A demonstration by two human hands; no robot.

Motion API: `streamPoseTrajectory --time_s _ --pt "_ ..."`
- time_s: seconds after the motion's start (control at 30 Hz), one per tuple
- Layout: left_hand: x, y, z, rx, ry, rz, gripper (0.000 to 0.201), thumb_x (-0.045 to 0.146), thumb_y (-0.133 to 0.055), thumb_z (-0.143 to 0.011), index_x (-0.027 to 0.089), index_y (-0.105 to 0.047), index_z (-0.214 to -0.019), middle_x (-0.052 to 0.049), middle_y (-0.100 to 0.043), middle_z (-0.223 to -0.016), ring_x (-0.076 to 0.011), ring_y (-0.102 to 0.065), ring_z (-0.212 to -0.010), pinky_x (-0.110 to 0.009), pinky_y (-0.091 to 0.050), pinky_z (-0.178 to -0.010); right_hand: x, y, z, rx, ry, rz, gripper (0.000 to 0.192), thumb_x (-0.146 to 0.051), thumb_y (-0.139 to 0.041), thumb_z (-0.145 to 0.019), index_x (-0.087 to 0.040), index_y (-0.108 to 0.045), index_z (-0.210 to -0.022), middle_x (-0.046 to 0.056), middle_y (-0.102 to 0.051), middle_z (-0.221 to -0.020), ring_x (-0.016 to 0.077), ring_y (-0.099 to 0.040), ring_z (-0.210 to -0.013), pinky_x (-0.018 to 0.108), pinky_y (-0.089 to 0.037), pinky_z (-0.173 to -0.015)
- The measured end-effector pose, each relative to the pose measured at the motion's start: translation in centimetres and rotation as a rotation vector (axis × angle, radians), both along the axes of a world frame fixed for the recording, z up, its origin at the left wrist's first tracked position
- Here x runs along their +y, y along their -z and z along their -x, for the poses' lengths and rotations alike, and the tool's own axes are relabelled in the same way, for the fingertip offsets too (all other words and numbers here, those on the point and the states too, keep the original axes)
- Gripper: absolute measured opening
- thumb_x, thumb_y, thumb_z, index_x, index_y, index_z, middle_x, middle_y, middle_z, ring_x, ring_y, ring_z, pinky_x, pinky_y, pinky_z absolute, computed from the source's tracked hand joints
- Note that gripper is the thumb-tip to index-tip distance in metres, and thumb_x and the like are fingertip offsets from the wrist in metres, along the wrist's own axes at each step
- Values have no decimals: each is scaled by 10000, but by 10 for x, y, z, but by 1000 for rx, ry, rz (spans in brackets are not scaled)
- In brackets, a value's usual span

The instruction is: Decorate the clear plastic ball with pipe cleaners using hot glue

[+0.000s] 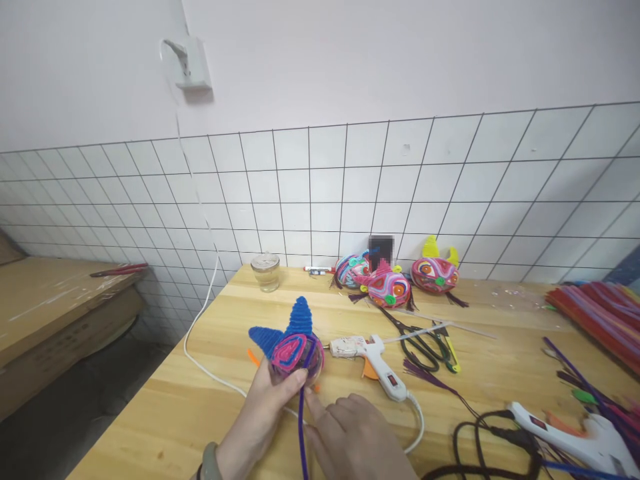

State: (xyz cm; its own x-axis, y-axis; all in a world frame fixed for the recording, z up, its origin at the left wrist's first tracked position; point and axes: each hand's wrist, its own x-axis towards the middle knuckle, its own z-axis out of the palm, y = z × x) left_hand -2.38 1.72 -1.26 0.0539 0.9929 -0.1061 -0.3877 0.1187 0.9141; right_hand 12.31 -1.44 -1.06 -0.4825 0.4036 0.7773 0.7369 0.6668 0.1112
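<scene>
My left hand (pixel 260 413) holds a round pipe-cleaner figure (pixel 295 350) with pink and purple coils and two blue ears, just above the wooden table (pixel 200 393). A blue-purple pipe cleaner (pixel 302 433) hangs down from the figure. My right hand (pixel 353 437) pinches this pipe cleaner with thumb and forefinger, just below the figure. A white glue gun (pixel 375 360) lies right of the figure, its nozzle pointing toward it.
Three finished pipe-cleaner figures (pixel 395 280) stand by the tiled wall, next to a small glass jar (pixel 265 270). Black scissors (pixel 425 343) lie mid-table. A second glue gun (pixel 580 430), black cables and bundled pipe cleaners (pixel 600 313) fill the right side. A white cord (pixel 197 320) hangs off the left edge.
</scene>
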Motion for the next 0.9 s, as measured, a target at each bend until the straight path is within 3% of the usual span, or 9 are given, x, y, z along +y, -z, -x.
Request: streamPoseTrajectory --time_s 0.13,0.27,0.33,0.47,0.57,0.77,0.9 --pt "1 -1 0 -19 -12 -14 513 322 -814 -605 182 -624 -1061 -119 -688 -1151 -325 -564 -1161 -437 -407 -1009 -3 -10 -4 54 -20 79 375 -216 -246 -1008 -127 -607 -957 -5 -615 -493 143 -559 -411 264 -358 -459" --pt "2 -1 2 -11 4 -37 523 322 -804 -623 178 -598 -1081 -131 -675 -1167 -331 -560 -1164 -455 -410 -1005 0 -15 -13 150 -35 230 448 -234 -252 -1003 -205 -592 -713 -9 -623 -513 139 -582 -450 243 -374 -475" --pt "2 -1 3 -9 6 -52 521 318 -794 -639 177 -588 -1096 -135 -670 -1172 -330 -565 -1156 -457 -426 -989 5 -19 -22 229 10 335 448 -265 -290 -989 -215 -558 -634 -14 -624 -515 136 -588 -464 232 -378 -483" --pt "4 0 4 -10 -5 -74 499 308 -787 -649 171 -593 -1087 -142 -674 -1162 -329 -578 -1135 -447 -461 -950 16 -33 -49 244 129 587 277 -289 -484 -903 -218 -561 -647 -38 -596 -517 125 -556 -464 214 -367 -478" --pt "5 1 5 6 -10 -95 489 309 -791 -643 175 -602 -1074 -137 -684 -1143 -324 -592 -1110 -436 -478 -928 21 -43 -64 212 211 635 380 -328 -470 -913 -216 -513 -553 -26 -558 -480 133 -519 -437 233 -339 -455" --pt "3 -2 4 67 56 -154 502 301 -796 -638 180 -601 -1085 -134 -694 -1121 -307 -610 -1083 -413 -466 -946 20 -42 -58 379 70 777 164 -236 -495 -884 -222 -640 -810 -10 -671 -646 152 -611 -570 234 -436 -553" --pt "0 -1 3 57 104 -133 544 315 -802 -628 181 -585 -1108 -144 -679 -1154 -322 -598 -1104 -423 -466 -945 20 -41 -56 418 40 888 155 -237 -490 -885 -221 -641 -851 -9 -680 -675 154 -624 -603 233 -458 -575"
